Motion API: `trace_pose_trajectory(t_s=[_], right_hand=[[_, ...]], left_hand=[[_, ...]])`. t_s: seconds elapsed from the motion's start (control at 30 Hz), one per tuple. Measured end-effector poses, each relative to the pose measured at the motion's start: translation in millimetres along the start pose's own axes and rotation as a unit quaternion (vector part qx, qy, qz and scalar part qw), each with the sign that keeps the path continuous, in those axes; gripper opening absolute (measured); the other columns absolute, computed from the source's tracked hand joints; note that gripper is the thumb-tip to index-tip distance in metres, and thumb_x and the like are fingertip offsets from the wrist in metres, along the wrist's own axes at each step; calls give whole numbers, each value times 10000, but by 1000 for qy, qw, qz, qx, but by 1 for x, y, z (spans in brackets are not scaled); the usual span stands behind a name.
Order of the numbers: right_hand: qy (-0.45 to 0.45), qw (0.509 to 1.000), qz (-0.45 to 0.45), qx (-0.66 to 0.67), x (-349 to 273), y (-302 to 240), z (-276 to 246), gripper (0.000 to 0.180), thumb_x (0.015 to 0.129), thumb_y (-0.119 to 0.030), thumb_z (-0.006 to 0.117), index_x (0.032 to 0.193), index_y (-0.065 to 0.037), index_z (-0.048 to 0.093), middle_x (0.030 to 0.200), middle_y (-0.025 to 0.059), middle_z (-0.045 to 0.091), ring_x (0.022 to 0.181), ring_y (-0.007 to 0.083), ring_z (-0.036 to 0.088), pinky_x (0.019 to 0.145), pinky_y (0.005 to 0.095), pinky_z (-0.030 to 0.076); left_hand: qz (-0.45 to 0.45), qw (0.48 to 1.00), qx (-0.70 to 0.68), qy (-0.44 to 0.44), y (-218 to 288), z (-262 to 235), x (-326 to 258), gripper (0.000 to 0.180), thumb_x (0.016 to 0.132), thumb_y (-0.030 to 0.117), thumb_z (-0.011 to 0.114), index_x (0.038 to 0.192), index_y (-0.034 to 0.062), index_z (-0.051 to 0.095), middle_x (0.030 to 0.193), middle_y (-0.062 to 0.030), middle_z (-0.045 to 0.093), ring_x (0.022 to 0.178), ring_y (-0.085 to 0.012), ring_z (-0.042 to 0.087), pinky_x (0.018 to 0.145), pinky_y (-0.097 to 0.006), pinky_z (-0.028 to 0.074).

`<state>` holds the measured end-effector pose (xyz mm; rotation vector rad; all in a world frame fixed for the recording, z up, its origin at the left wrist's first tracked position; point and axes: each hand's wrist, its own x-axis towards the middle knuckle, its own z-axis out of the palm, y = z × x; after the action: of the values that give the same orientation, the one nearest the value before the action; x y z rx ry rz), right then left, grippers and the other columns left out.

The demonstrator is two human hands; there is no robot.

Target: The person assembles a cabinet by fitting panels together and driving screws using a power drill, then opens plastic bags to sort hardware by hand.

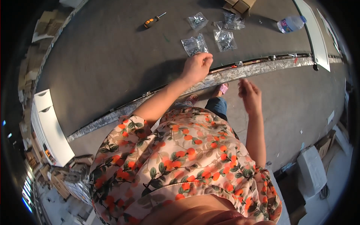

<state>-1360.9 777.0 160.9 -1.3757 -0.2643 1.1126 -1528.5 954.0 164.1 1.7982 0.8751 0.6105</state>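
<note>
My left hand (197, 68) is over the near edge of the dark work surface (112, 56), its fingers curled together in a pinch. Whatever may be in them is too small or hidden. Just beyond its fingertips lies a clear plastic bag (195, 44) of small metal hardware. To the right of that is another clear bag (225, 40), also with small metal parts. My right hand (250, 95) hangs in front of the surface's edge, thumb and fingers bent together; I cannot make out anything between them.
Two more hardware bags (197, 21) lie farther back, beside an open cardboard box (240, 5). An orange and black screwdriver (150, 21) rests at the back left. A plastic bottle (291, 24) lies near a long white panel (314, 33). A white drawer-like piece (52, 129) stands at the left.
</note>
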Motion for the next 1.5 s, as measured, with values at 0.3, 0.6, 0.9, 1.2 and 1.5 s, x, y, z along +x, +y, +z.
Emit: trace_pose_trajectory(t_s=[0.3,0.6,0.9,1.2,1.5], right_hand=[[-165,947,-115,-249,138,-94,6,244,858,-183,630,994,19,643,728,-9,577,623,49,476,544,199,382],[-286,925,-18,-249,171,-82,-1,221,882,-187,603,975,8,645,689,-20,526,536,31,413,451,190,313],[-357,884,-28,-301,134,-47,61,277,869,-189,598,1038,29,622,663,2,552,555,56,457,504,215,369],[-238,894,-11,-378,147,-11,128,275,864,-240,591,917,22,653,621,12,547,533,72,454,484,242,362],[-249,945,170,-127,120,-14,120,195,907,-194,539,914,-27,640,546,-34,418,426,50,303,374,205,219]], left_hand=[[-131,985,-10,111,17,38,42,366,883,69,543,1235,-9,483,1141,-158,582,699,-155,636,556,-287,544],[-108,889,20,444,-17,4,13,203,790,3,650,986,55,664,860,-38,667,767,-110,602,692,-241,486],[-223,900,-100,362,-43,-22,3,350,714,94,759,1020,-9,624,840,-76,656,705,-120,601,646,-246,501],[-244,936,-167,192,-58,-31,3,380,772,93,697,1100,-59,578,885,-101,645,639,-115,590,454,-224,418],[-79,962,-143,220,-67,-23,-1,470,743,196,760,1114,15,533,717,-20,575,627,-73,539,488,-207,383]])
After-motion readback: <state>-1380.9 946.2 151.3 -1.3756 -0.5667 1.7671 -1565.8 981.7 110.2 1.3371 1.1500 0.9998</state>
